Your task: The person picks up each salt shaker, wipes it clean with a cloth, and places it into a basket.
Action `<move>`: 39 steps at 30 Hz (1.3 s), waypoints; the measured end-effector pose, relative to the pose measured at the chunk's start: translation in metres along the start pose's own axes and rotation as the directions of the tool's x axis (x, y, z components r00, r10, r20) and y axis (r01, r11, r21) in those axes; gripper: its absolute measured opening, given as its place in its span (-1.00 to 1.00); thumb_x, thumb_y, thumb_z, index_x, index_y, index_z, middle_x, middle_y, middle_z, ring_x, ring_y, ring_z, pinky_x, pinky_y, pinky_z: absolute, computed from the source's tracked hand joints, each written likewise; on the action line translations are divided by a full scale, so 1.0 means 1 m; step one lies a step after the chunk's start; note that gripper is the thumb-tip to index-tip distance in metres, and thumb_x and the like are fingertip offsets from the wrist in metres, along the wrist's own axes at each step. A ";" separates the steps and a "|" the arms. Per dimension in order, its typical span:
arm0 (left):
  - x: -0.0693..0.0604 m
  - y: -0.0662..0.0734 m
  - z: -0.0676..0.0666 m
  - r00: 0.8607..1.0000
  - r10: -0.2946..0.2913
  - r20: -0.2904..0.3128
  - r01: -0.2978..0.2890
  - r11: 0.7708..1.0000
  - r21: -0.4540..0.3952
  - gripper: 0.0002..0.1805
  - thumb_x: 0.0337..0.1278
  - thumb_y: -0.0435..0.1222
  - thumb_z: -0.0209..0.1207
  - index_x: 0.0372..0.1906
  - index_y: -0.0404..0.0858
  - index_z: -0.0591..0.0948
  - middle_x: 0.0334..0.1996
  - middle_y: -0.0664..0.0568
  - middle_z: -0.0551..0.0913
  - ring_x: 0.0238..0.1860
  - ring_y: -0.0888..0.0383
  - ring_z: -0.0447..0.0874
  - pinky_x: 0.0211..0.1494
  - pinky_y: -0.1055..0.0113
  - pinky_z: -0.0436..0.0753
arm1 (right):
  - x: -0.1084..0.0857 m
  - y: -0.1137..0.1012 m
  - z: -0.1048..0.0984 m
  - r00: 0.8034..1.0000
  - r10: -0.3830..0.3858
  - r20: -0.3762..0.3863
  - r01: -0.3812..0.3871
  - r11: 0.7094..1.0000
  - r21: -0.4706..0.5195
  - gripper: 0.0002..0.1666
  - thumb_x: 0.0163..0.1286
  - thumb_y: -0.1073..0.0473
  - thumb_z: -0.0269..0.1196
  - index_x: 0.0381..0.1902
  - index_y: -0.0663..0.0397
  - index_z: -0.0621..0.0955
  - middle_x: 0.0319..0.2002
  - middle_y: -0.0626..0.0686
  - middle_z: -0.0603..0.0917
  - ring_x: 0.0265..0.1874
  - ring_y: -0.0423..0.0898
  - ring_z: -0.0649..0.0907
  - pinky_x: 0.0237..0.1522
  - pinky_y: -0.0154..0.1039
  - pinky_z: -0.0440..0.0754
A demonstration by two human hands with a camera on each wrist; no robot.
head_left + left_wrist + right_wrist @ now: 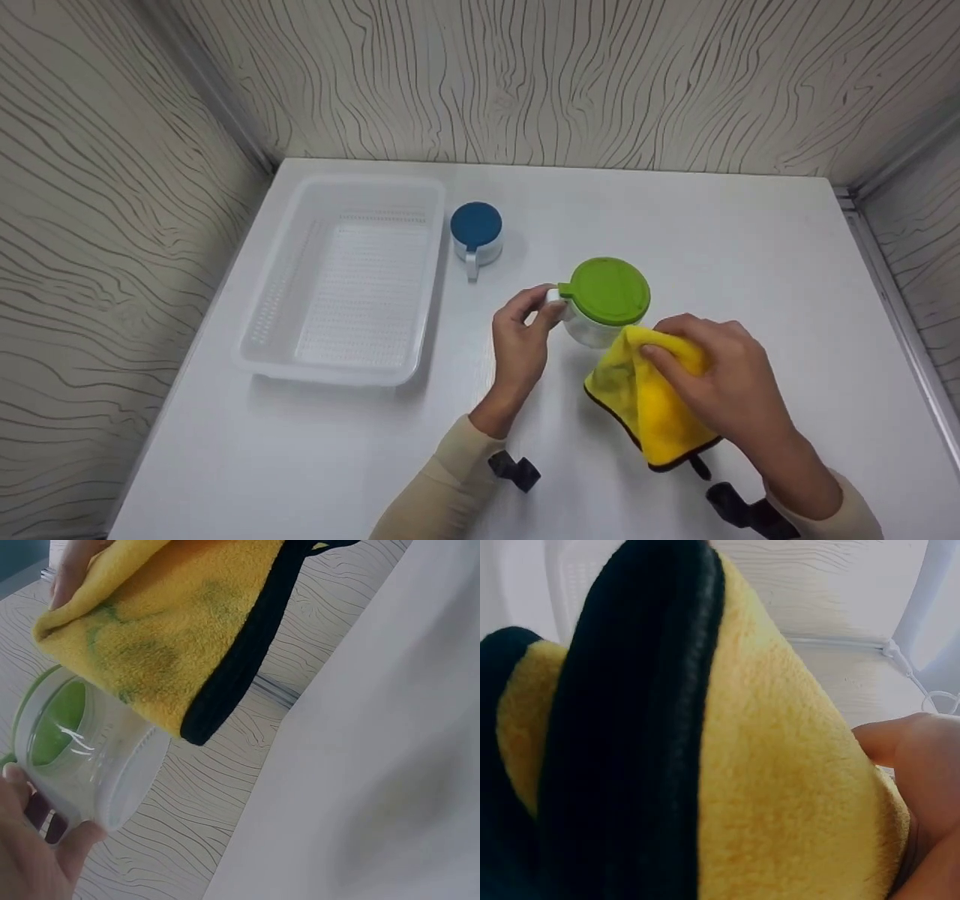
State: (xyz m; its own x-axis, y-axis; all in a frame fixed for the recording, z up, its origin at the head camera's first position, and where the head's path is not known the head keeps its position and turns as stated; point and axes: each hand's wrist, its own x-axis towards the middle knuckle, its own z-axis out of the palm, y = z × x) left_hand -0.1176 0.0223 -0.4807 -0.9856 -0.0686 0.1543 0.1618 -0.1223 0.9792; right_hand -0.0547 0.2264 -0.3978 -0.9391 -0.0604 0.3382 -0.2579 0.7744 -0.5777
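Left hand (520,346) pinches green-lidded jar (609,292) by handle (554,295); right hand (733,371) pinches black-edged yellow cloth (664,420), jar contact unclear; tabletop (765,255) stretches upper right.

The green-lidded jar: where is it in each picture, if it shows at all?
Head: the green-lidded jar is right of centre, held by the left hand.
Left wrist: the green-lidded jar is toward the left, partly behind the yellow cloth.
Right wrist: not visible.
Shared landmark: the yellow cloth, in all three.

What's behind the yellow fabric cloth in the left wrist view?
Part of a clear cylindrical jar with a green lid, and a line-patterned wall beyond. Whatever the yellow fabric cloth covers can't be seen.
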 end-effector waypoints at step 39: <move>-0.006 0.002 0.011 0.998 0.065 -0.026 -0.062 0.994 0.090 -0.78 0.39 -0.38 0.21 0.04 -0.31 0.72 -0.11 -0.01 0.75 -0.15 0.17 0.65 0.05 0.33 0.73 | 0.019 -0.034 0.061 0.893 -0.334 -0.301 0.222 0.910 -0.350 -0.56 0.16 -0.04 0.44 -0.47 0.27 0.59 -0.71 0.13 0.54 -0.76 0.06 0.48 -0.63 -0.01 0.48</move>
State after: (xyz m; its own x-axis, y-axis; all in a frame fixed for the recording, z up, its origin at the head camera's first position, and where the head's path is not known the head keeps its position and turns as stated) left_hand -0.1116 0.0330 -0.4778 -0.9715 -0.1020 0.2138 0.2176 -0.0283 0.9756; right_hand -0.0773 0.1609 -0.4172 -0.6846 -0.1227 0.7185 -0.3636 0.9118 -0.1908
